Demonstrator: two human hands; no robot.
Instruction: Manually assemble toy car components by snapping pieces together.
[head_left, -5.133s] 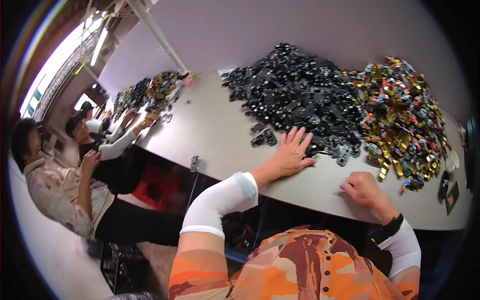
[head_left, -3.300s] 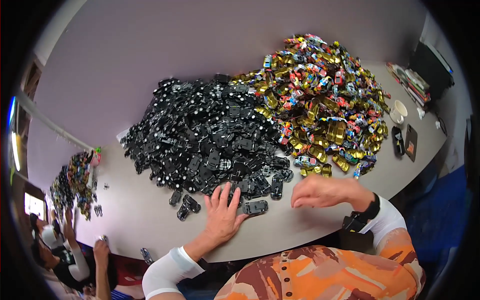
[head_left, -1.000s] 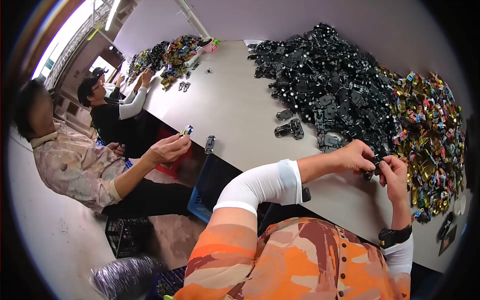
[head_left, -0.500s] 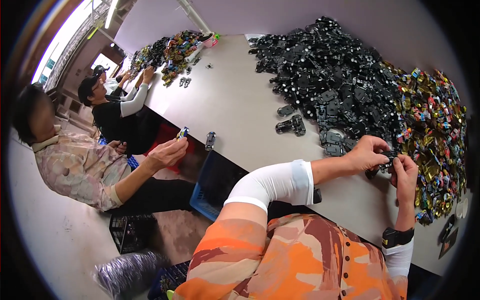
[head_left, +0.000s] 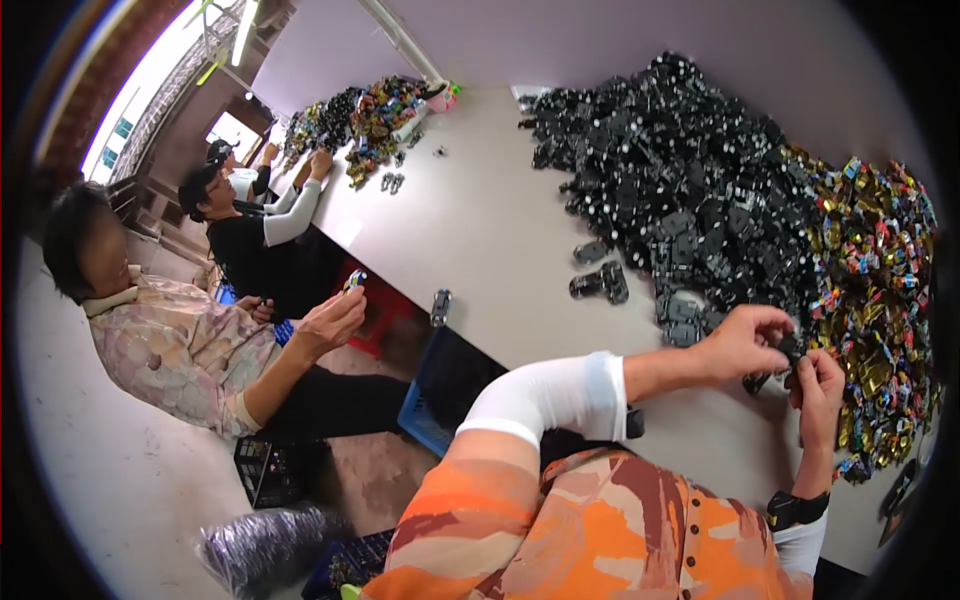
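Over the right part of the table, my left hand (head_left: 742, 342) and my right hand (head_left: 823, 388) meet at a small black toy car chassis (head_left: 789, 346). The left fingers curl around one end of it, and the right thumb and fingers pinch the other; much of the piece is hidden by them. Just beyond my hands rises a big heap of black toy car chassis (head_left: 690, 170). To the right of the hands lies a heap of shiny, colourful toy car bodies (head_left: 872, 300). A few loose chassis (head_left: 600, 284) rest at the heap's left edge.
At my left, a person's hand (head_left: 335, 318) holds up a small toy car (head_left: 354, 281). A single toy car (head_left: 441, 307) lies by the table edge, above a blue crate (head_left: 425, 405). Farther off, other people work beside more heaps (head_left: 385, 118).
The whole view has shifted a little, so the scene sits lower and farther right. My left fingers have spread slightly around the chassis. The neighbour's hand still holds the toy car.
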